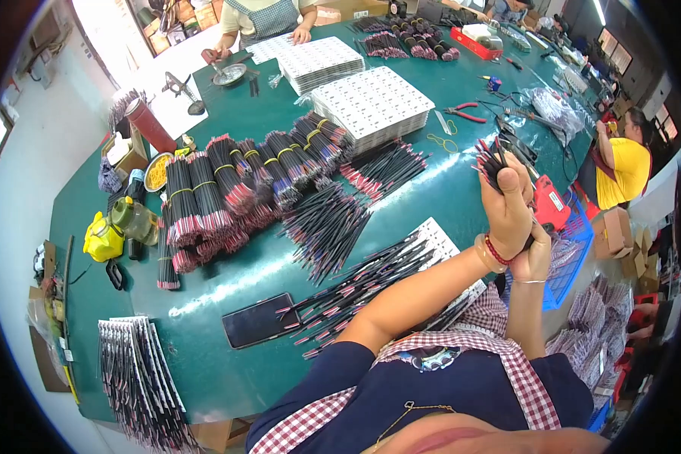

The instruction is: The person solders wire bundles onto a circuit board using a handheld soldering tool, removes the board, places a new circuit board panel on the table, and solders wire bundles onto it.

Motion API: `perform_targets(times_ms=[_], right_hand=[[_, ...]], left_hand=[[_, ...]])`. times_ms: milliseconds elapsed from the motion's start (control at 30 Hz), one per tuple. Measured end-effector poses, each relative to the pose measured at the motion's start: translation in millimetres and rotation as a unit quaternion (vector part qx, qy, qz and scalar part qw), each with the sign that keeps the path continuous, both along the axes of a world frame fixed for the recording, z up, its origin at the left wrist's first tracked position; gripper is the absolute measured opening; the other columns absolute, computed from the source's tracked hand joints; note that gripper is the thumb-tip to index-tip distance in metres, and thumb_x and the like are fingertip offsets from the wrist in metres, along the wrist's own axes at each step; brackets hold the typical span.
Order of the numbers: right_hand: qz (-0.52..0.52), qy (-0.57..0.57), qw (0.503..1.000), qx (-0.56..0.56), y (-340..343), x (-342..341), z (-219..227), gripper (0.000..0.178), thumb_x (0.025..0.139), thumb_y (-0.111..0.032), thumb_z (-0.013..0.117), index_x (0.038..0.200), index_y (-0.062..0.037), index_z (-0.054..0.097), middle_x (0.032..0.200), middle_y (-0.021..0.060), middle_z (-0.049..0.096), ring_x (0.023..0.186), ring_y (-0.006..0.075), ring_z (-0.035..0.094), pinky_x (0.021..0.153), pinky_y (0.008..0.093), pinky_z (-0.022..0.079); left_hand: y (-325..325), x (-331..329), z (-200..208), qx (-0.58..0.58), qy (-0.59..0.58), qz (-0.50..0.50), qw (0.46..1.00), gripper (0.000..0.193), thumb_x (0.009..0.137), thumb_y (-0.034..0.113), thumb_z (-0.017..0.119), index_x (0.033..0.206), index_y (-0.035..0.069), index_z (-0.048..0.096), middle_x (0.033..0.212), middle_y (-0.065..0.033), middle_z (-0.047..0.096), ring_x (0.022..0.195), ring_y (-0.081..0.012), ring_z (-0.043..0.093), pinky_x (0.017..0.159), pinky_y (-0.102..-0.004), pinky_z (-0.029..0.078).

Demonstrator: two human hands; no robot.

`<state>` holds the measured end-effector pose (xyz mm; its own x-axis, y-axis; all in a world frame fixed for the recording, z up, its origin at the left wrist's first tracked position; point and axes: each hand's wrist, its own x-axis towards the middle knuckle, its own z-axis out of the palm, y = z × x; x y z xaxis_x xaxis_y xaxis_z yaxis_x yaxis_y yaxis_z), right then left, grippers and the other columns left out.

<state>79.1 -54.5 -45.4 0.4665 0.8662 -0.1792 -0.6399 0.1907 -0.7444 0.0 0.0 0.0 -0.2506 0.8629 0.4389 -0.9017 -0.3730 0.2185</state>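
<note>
My left hand (505, 204), with a red beaded bracelet and a pale bangle at its wrist, is closed round a bundle of thin black wire-like sticks (495, 160), whose red and pink ends poke out at the top. My right hand (533, 256) is closed just below, near the bundle's lower end; its fingers are partly hidden. Below my left forearm, loose black sticks (356, 291) lie over a white card sheet (436, 240). Further loose sticks (327, 227) are heaped beyond them. Bundles tied with yellow rubber bands (223, 178) are piled at the left.
White card stacks (374, 98) stand across the green table (204, 303). A phone (257, 321) lies near its front; hanging sticks on cards (138, 371) are at the near left. Red-handled pliers (465, 113) and a blue crate (571, 261) are at the right. Other people work around.
</note>
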Motion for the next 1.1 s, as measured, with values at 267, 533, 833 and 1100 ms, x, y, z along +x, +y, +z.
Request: perform_targets(times_ms=[267,533,833,1100], right_hand=[[-0.019,0.043,0.999,-0.006,4.4,-4.4,8.5,0.028,0.089,-0.003,0.06,0.116,-0.0028,0.053,0.092,0.0055,0.063,0.072,0.0107,0.059,0.066,0.0231,0.05],[0.051,0.09,0.992,0.077,-1.6,51.1,-32.8,0.024,0.091,-0.003,0.058,0.113,-0.0051,0.051,0.079,0.0028,0.05,0.063,0.0082,0.046,0.057,0.0209,0.039],[0.05,0.09,0.987,0.123,-1.2,47.0,-22.6,0.028,0.093,-0.008,0.056,0.12,-0.0038,0.048,0.081,0.0058,0.052,0.068,0.0112,0.048,0.062,0.0257,0.043],[0.064,0.084,0.979,0.174,-11.0,83.4,-21.4,0.03,0.097,-0.017,0.053,0.122,-0.003,0.046,0.084,0.0069,0.052,0.069,0.0114,0.048,0.061,0.0258,0.043]], left_hand=[[-4.1,5.3,-5.2,0.047,0.017,0.023,0.998,0.032,0.099,0.041,0.046,0.091,0.01,0.038,0.069,0.0014,0.035,0.049,-0.0059,0.031,0.042,-0.0215,0.026],[3.4,-47.3,26.0,0.091,-0.011,0.177,0.98,0.035,0.095,0.048,0.049,0.091,0.015,0.041,0.067,0.0033,0.033,0.046,-0.0061,0.027,0.037,-0.0227,0.022],[2.3,-58.6,41.0,-0.021,0.011,0.161,0.987,0.033,0.1,0.044,0.044,0.095,0.012,0.043,0.069,0.0024,0.035,0.048,-0.0058,0.031,0.04,-0.021,0.026],[36.9,-55.0,3.7,0.004,0.166,0.236,0.957,0.031,0.101,0.03,0.043,0.081,0.007,0.038,0.068,0.0007,0.041,0.048,-0.0058,0.034,0.041,-0.0218,0.025]])
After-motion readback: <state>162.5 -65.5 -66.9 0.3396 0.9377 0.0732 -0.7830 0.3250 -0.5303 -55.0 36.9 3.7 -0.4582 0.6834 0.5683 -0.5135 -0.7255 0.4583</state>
